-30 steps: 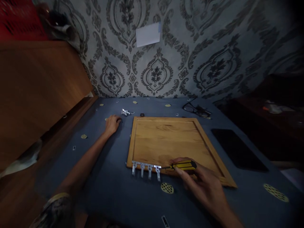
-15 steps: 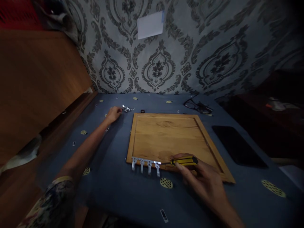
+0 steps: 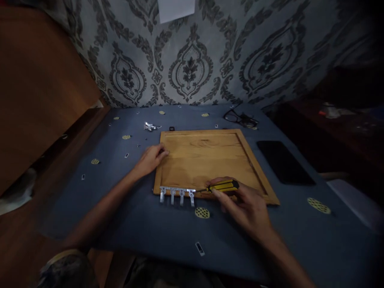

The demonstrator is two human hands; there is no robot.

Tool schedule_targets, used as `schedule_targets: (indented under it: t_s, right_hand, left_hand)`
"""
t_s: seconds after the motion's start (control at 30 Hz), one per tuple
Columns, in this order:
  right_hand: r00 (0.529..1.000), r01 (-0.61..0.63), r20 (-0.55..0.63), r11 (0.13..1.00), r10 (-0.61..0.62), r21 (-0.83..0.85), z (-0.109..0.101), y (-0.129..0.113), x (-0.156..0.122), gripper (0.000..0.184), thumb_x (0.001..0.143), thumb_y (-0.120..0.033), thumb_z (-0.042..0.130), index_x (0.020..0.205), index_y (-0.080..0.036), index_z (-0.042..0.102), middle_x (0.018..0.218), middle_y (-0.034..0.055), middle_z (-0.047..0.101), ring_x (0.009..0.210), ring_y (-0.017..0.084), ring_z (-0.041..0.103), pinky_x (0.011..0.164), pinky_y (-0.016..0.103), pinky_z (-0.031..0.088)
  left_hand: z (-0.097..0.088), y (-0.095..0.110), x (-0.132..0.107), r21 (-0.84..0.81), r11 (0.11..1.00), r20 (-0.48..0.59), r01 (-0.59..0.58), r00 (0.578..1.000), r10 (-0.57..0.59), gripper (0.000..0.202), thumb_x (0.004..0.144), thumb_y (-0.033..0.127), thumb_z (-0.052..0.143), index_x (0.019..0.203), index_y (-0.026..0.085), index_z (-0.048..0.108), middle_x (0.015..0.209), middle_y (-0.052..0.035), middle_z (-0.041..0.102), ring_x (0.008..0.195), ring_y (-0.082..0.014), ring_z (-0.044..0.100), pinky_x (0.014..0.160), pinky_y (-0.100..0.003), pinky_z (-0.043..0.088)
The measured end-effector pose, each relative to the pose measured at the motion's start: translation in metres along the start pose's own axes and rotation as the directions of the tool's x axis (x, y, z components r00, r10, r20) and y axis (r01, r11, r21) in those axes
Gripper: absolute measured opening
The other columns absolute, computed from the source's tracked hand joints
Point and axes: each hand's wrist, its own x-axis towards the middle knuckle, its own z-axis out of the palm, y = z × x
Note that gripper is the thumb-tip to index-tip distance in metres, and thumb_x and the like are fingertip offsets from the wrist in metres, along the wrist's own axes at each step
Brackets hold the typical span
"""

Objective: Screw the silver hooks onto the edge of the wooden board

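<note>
In the head view my right hand [image 3: 244,204] grips a yellow-and-black screwdriver [image 3: 223,187]. Its shaft points left, with the tip near the right end of a silver metal hook rail [image 3: 181,191]. That rail lies along the near left edge of a framed wooden board [image 3: 207,156], its several hooks hanging over the edge. My left hand [image 3: 152,159] is over the board's left edge, fingers drawn together; whatever they may hold is too small or hidden to make out. Beyond it, a small pile of silver metal pieces [image 3: 150,126] rests on the blue cloth.
A blue patterned cloth [image 3: 120,200] covers the table. Eyeglasses [image 3: 241,119] lie at the back right, and a black flat phone or tablet [image 3: 285,163] lies right of the board. A small black piece [image 3: 172,129] sits behind the board. A wooden cabinet [image 3: 45,68] stands left.
My left hand has left the pile of metal pieces and come nearer, to the board's left edge. The right hand still holds the screwdriver at the rail. The whole view has shifted.
</note>
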Motion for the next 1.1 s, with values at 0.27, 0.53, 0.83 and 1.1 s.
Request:
schedule_targets:
  t_s: [0.27, 0.53, 0.83, 1.1]
  right_hand:
    - [0.999, -0.038, 0.028, 0.999, 0.037, 0.039, 0.001, 0.0, -0.005, 0.012, 0.094, -0.03, 0.07, 0.096, -0.021, 0.077, 0.086, 0.0024, 0.079, 0.059, 0.012, 0.068, 0.043, 0.017, 0.052]
    - [1.0, -0.009, 0.01, 0.999, 0.009, 0.047, 0.002, 0.001, -0.005, 0.014, 0.095, -0.031, 0.07, 0.096, -0.019, 0.076, 0.086, 0.003, 0.078, 0.055, 0.009, 0.064, 0.043, 0.017, 0.049]
    - [0.999, 0.052, -0.009, 0.999, -0.052, 0.01, 0.003, 0.001, -0.004, 0.011, 0.096, -0.03, 0.072, 0.095, -0.02, 0.075, 0.079, 0.0003, 0.075, 0.057, 0.01, 0.063, 0.048, 0.02, 0.048]
    - [0.999, 0.038, -0.003, 0.999, -0.038, -0.003, 0.002, 0.001, -0.003, 0.01, 0.097, -0.029, 0.071, 0.1, -0.02, 0.074, 0.081, -0.0014, 0.075, 0.045, 0.005, 0.056, 0.043, 0.019, 0.046]
  left_hand:
    - [0.031, 0.045, -0.023, 0.053, 0.989, 0.187, -0.14, 0.974, 0.128, 0.018, 0.1, 0.028, 0.062, 0.083, 0.021, 0.066, 0.086, -0.0038, 0.072, 0.086, -0.0221, 0.066, 0.085, -0.035, 0.051]
    - [0.026, 0.042, -0.024, 0.112, 0.98, 0.179, -0.162, 0.974, 0.141, 0.015, 0.097, 0.024, 0.066, 0.083, 0.019, 0.064, 0.087, -0.0042, 0.07, 0.09, -0.0231, 0.065, 0.085, -0.036, 0.049]
    - [0.001, 0.041, -0.081, -0.022, 0.957, 0.243, -0.289, 0.927, 0.285, 0.046, 0.091, 0.063, 0.073, 0.11, 0.022, 0.067, 0.104, -0.0046, 0.069, 0.102, -0.0251, 0.063, 0.086, -0.038, 0.051]
    - [0.026, 0.053, -0.101, 0.221, 0.887, 0.184, -0.405, 0.911, 0.37, 0.055, 0.092, 0.067, 0.068, 0.119, 0.02, 0.066, 0.115, -0.0077, 0.067, 0.113, -0.0283, 0.056, 0.101, -0.046, 0.047]
